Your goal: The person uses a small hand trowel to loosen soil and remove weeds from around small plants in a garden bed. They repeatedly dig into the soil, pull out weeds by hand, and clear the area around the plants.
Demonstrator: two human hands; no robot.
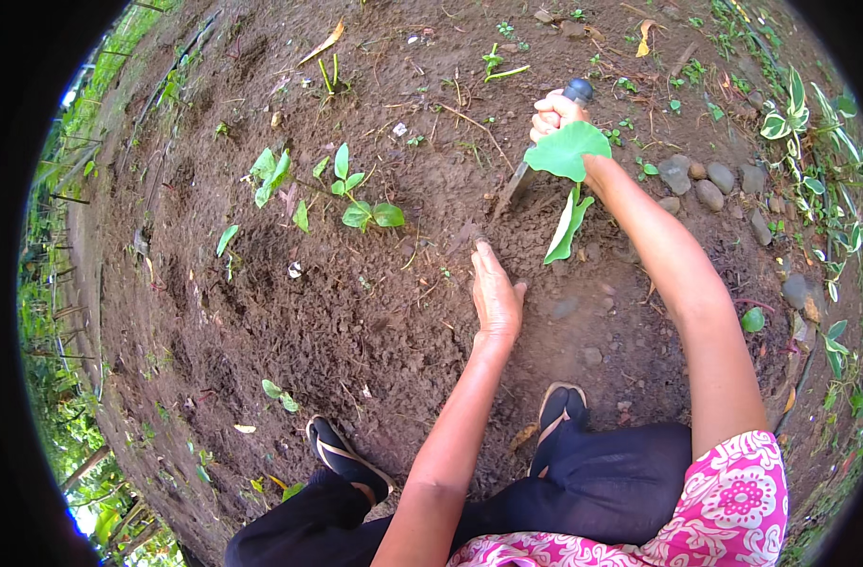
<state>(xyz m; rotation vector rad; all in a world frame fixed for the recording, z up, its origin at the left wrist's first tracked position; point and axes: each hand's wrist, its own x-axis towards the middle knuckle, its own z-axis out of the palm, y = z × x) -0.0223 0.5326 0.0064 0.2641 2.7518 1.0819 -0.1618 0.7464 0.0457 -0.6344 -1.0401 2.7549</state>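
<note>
My right hand (559, 117) is closed around the dark handle of a bladed hand tool (518, 186), its metal blade slanting down to the soil. A broad green leaf (567, 150) covers part of the handle area and my wrist. Below it stands a folded green leaf (567, 225). My left hand (497, 292) rests on or just over the brown soil (403, 333), palm turned inward and fingers stretched forward, holding nothing. Left of the blade grows a small leafy plant (360, 205).
Rounded stones (711, 186) lie to the right, near variegated plants (793, 117). Cut green stems (329, 74) stick up at the far side. My sandalled feet (346, 453) are on the soil close to me. A dark line or hose (166, 81) runs along the left.
</note>
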